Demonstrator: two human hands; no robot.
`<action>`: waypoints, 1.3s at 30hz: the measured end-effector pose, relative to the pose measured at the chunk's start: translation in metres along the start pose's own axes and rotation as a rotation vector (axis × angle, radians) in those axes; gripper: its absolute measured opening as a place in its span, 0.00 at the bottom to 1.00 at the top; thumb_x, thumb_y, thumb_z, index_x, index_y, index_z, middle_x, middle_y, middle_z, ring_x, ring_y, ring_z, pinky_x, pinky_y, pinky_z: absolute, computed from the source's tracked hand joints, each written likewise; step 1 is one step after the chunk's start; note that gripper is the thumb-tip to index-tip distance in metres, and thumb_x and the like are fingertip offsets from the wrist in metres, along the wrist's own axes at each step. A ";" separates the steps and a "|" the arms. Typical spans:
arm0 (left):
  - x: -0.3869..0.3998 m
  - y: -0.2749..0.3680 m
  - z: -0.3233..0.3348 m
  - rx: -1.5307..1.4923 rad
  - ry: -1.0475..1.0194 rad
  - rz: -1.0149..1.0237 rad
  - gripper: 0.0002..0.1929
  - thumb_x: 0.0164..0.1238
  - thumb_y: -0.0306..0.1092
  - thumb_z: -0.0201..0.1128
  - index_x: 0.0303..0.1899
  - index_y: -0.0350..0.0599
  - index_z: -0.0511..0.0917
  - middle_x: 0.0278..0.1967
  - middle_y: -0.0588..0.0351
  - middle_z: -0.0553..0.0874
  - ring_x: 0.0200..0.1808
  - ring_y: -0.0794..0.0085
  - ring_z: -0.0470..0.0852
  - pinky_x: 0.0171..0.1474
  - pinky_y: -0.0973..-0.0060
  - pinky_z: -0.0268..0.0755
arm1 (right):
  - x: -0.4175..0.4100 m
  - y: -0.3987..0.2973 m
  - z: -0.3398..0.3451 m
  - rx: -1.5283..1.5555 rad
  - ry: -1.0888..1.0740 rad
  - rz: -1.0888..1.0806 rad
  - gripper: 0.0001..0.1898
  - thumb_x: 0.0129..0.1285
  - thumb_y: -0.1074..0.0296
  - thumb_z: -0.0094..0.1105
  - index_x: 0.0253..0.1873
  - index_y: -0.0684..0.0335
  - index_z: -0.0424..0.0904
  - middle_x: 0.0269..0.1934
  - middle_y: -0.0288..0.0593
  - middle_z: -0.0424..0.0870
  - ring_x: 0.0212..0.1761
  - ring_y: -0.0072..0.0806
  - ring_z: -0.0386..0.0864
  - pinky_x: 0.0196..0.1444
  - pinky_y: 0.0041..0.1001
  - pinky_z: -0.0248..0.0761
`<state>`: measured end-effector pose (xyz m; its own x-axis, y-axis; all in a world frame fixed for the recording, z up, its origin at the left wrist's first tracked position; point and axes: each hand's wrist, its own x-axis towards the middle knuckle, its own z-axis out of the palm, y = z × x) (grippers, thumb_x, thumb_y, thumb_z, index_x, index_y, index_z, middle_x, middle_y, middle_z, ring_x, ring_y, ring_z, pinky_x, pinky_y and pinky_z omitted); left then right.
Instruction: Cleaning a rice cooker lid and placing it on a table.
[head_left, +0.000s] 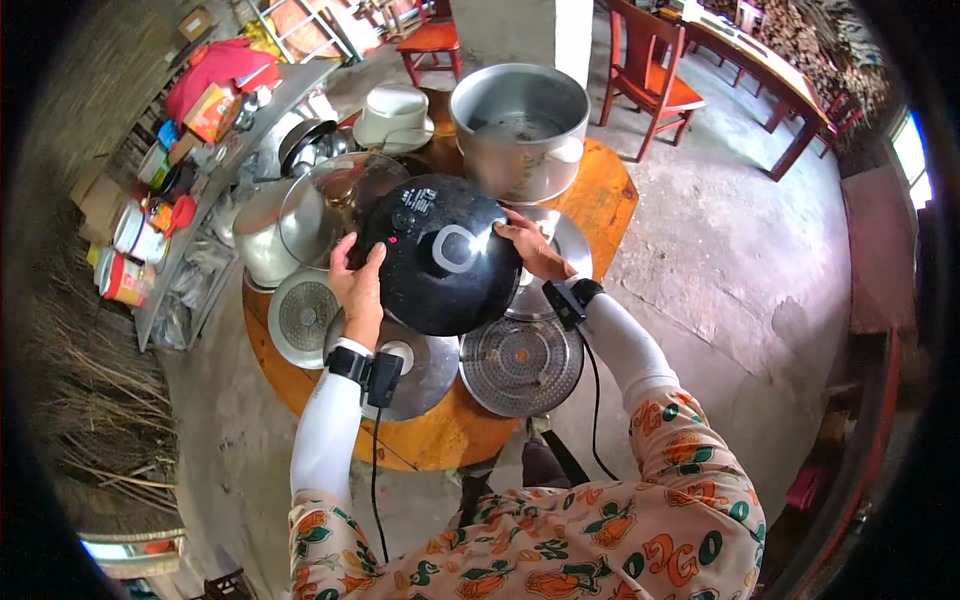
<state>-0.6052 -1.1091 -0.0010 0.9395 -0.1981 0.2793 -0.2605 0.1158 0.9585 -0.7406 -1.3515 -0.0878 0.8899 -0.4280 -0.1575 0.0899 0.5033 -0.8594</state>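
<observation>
A black domed pot lid (420, 300) with a grey ringed knob is held level above the table. My left hand (358, 289) grips its left rim, thumb on top. On the opposite rim my right hand (536, 247) has hold of it too. Under and around it lie a glass lid (315, 217), a round metal lid (431, 375) with a pale knob, and another metal lid (574, 244), partly covered by my right hand. Two perforated steamer plates (521, 367) (296, 322) rest near the front. A large aluminium pot (521, 82) stands behind, its inside visible.
Beneath everything is a wooden table (607, 187). A pale pot (262, 236), a white pot (394, 112) and dark pans (304, 142) crowd its left and back. Left stands a cluttered shelf (247, 142); red chairs (652, 82) (431, 41) stand beyond. Cables (375, 480) hang from my wrists.
</observation>
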 end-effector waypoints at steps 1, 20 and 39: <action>-0.001 -0.005 0.003 0.007 0.009 0.000 0.25 0.51 0.25 0.75 0.53 0.39 0.76 0.47 0.57 0.80 0.47 0.73 0.77 0.55 0.74 0.70 | 0.005 0.004 -0.006 0.000 -0.008 -0.009 0.25 0.67 0.68 0.56 0.68 0.65 0.65 0.51 0.40 0.79 0.51 0.28 0.76 0.55 0.27 0.68; 0.001 -0.003 -0.025 0.064 0.103 0.027 0.22 0.51 0.22 0.73 0.50 0.41 0.77 0.47 0.59 0.80 0.47 0.73 0.76 0.54 0.74 0.68 | 0.014 0.022 0.034 0.062 0.054 -0.045 0.26 0.62 0.72 0.58 0.65 0.69 0.68 0.52 0.40 0.80 0.52 0.28 0.75 0.56 0.26 0.66; -0.041 0.006 -0.025 -0.041 0.304 -0.039 0.19 0.53 0.21 0.71 0.48 0.43 0.79 0.44 0.61 0.80 0.44 0.75 0.76 0.50 0.76 0.69 | 0.008 0.013 0.038 -0.198 -0.030 -0.037 0.31 0.63 0.60 0.59 0.69 0.63 0.64 0.56 0.45 0.76 0.58 0.32 0.70 0.62 0.28 0.61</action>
<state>-0.6398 -1.0763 -0.0081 0.9737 0.0959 0.2065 -0.2195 0.1546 0.9633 -0.7155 -1.3198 -0.0819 0.9009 -0.4194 -0.1121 0.0359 0.3293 -0.9435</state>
